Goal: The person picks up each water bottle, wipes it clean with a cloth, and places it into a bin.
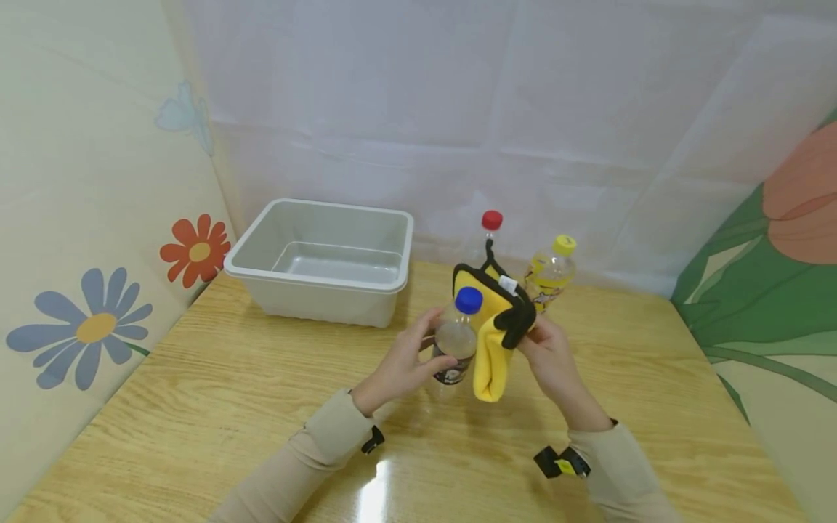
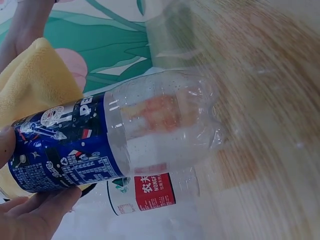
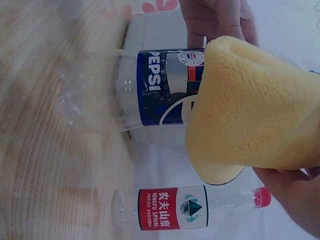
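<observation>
L hand: fingers round Pepsi btl. R hand: grasping yellow cloth. Wiping underway, I'd say; Nongfu btl, yellow-cap btl prob. left.

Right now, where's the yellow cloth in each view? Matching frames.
Head: yellow cloth right of centre, a little below the middle.
Left wrist: yellow cloth upper left, cut by the left edge, partly behind the Pepsi bottle.
Right wrist: yellow cloth right of centre, hiding part of the Pepsi bottle.
Shared landmark: Pepsi bottle.
</observation>
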Available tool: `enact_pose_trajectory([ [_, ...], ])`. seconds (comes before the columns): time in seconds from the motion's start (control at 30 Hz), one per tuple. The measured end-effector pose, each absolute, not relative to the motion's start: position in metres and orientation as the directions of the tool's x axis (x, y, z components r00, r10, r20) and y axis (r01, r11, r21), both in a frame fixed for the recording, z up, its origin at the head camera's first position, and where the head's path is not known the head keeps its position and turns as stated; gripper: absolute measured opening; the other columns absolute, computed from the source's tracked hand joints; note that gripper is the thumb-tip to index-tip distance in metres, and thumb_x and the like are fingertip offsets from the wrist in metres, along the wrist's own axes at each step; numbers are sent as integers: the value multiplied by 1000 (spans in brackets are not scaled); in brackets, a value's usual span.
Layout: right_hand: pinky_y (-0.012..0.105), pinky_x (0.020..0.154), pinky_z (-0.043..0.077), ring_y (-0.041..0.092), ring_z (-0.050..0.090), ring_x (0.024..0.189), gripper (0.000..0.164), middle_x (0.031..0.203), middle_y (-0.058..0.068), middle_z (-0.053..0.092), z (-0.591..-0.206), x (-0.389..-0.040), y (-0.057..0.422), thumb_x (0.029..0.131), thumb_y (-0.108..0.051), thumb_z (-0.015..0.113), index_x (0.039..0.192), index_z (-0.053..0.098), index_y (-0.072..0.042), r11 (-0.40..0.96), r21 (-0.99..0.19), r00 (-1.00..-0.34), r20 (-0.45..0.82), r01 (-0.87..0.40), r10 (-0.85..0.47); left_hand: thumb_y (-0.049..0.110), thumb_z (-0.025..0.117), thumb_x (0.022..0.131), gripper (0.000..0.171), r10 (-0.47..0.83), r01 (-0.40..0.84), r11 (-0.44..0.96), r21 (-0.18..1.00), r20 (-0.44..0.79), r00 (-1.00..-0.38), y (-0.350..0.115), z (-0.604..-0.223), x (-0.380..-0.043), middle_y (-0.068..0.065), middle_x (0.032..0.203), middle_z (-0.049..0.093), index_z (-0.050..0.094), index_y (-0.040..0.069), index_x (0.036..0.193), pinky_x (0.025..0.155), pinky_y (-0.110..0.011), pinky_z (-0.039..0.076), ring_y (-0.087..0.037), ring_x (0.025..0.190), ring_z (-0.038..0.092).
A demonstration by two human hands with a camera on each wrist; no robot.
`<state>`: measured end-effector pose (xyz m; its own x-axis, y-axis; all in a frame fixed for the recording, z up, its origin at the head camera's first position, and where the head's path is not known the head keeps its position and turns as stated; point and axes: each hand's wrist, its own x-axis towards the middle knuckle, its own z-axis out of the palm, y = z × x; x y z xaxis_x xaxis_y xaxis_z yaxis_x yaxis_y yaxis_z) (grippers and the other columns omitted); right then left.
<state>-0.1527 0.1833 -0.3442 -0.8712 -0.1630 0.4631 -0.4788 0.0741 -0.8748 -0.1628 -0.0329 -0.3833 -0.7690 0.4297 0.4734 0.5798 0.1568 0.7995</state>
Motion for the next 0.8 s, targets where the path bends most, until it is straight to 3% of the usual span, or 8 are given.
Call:
enact_pose_trajectory([
  [0.37,17,70,51,5,59,82,51,90,-9,65,-344,-154,178,82,19,45,95,65,-26,11,-842,-825,525,-539,-211,4,68,79,69,436,610,135,781,506,-744,-34,-384,-162,-23,119,53,29,-3,137,91,-32,46,-32,109,53],
  [0.8,17,71,51,5,59,81,49,91,-11,65,-355,-157,181,82,16,49,95,63,-29,67,-877,-864,451,-476,-223,3,68,79,70,436,629,150,763,520,-734,-34,-386,-162,-24,118,53,28,-7,136,90,-31,47,-34,108,54],
])
